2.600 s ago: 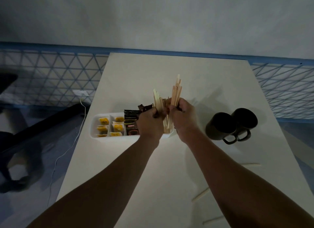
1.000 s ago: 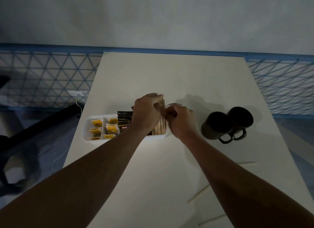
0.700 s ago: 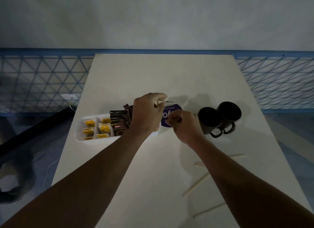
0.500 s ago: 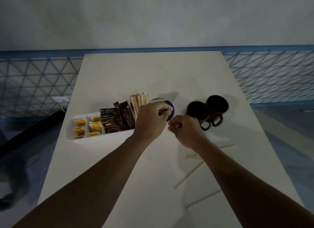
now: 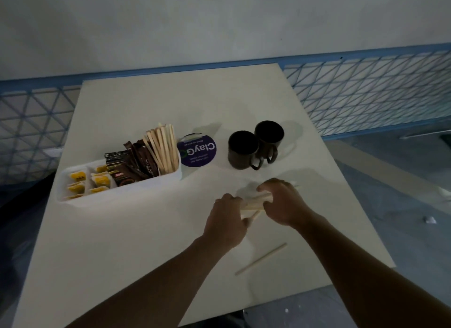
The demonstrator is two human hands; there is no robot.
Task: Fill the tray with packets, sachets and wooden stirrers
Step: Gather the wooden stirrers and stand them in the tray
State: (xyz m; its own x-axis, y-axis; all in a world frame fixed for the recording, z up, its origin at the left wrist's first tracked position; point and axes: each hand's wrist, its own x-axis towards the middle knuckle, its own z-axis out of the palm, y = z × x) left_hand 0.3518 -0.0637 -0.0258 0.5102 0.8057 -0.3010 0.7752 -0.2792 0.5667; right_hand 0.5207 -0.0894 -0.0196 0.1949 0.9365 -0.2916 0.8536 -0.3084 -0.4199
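Bare bench (image 5: 151, 108) runs wide behind everything to the far edge, and there's another broad open stretch front-left, nearer than the tray (image 5: 117, 193). Across the middle it's a wall: the tray with stirrers (image 5: 163, 149) sticking up tall at its right end, a purple tub (image 5: 197, 152) tight beside it, a narrow gap, then two mugs (image 5: 244, 149) touching. In front of the mugs, left hand (image 5: 228, 217) and right hand (image 5: 283, 203) grip a bundle (image 5: 253, 203), with a loose stirrer (image 5: 261, 259) lying just nearer.

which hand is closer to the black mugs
Right. The right hand is just on the near side of the black mugs; the left hand is further toward the person and to their left.
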